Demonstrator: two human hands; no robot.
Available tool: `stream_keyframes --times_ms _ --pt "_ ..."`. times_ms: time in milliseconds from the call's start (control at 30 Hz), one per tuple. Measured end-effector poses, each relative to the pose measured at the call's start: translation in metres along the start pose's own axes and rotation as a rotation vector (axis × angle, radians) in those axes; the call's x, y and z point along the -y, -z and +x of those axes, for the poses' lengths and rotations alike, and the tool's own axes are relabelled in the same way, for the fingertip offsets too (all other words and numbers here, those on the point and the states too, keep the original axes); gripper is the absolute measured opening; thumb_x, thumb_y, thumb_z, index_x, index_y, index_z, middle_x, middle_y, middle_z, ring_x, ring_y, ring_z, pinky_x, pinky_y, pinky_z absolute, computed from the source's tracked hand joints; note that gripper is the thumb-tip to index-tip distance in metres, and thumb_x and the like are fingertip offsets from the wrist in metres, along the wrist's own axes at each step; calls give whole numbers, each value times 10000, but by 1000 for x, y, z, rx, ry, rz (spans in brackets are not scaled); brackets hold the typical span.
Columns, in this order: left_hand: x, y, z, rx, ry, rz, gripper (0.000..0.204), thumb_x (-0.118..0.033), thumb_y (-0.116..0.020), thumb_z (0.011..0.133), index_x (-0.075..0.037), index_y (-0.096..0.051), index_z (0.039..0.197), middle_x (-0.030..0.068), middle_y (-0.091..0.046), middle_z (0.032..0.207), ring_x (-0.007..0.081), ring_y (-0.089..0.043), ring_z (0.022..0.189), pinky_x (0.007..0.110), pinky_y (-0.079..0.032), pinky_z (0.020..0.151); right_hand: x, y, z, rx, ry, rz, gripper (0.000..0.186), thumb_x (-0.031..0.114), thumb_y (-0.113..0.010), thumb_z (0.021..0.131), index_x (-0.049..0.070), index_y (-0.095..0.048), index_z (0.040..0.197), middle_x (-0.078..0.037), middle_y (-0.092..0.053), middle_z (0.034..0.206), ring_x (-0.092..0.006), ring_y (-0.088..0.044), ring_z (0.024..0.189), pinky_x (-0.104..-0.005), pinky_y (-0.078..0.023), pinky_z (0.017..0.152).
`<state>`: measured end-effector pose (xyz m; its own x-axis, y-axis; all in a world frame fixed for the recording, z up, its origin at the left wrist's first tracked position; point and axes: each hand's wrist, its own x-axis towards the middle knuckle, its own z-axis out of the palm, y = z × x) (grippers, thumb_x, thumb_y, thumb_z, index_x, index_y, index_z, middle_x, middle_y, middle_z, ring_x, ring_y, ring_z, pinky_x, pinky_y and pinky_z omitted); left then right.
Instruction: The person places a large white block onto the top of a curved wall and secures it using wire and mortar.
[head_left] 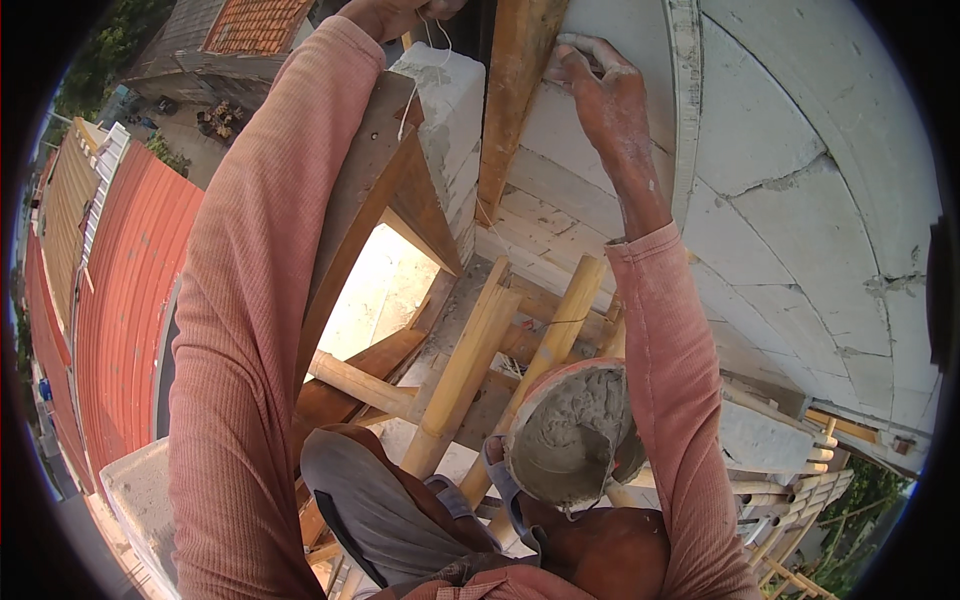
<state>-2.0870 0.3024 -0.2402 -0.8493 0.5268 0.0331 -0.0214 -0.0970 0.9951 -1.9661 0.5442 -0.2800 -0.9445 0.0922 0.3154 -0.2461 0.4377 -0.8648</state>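
My left hand (402, 14) is at the top edge, partly cut off, its fingers closed on a thin white string (446, 38). Loops of that string hang beside a white block column (448, 100) and a brown wooden frame (385, 140). Across an upright wooden board (522, 90), my right hand (605, 95) is raised against the pale block wall (765, 130). Its fingers are bent and pinched together; what they hold, if anything, is hidden. Grey smears mark the fingers. Below my right forearm stands a bucket of wet mortar (570, 435).
Bamboo poles (465, 375) form a scaffold beneath me, with my legs among them. A bright opening (385, 285) shows inside the wooden frame. Red metal roofing (130, 310) lies far below at left. More bamboo (800, 510) extends at lower right.
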Motion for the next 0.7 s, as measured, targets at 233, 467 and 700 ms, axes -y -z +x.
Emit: stream_keyframes --times_ms 233,467,700 --pt "-1 -7 0 -106 -30 122 247 -275 -572 1060 -102 -593 884 -85 -414 681 43 -355 517 219 -273 480 -12 3 2 1 36 48 337 253 -620 986 28 -723 1214 -133 -777 948 -207 -738 903 -341 -533 877" --pt "-2 6 1 77 75 -97 233 -229 -575 1059 -131 -562 849 -92 -402 644 44 -348 499 227 -268 465 -10 5 -1 10 7 -18 333 263 -618 987 40 -730 1207 -108 -773 924 -194 -724 897 -336 -527 864" --pt "-1 5 -2 77 47 -40 232 -224 -557 1061 -146 -559 842 -79 -385 598 60 -336 479 241 -261 453 -13 9 -3 56 -17 -64 340 290 -622 985 68 -730 1217 -77 -763 885 -178 -698 852 -336 -521 855"
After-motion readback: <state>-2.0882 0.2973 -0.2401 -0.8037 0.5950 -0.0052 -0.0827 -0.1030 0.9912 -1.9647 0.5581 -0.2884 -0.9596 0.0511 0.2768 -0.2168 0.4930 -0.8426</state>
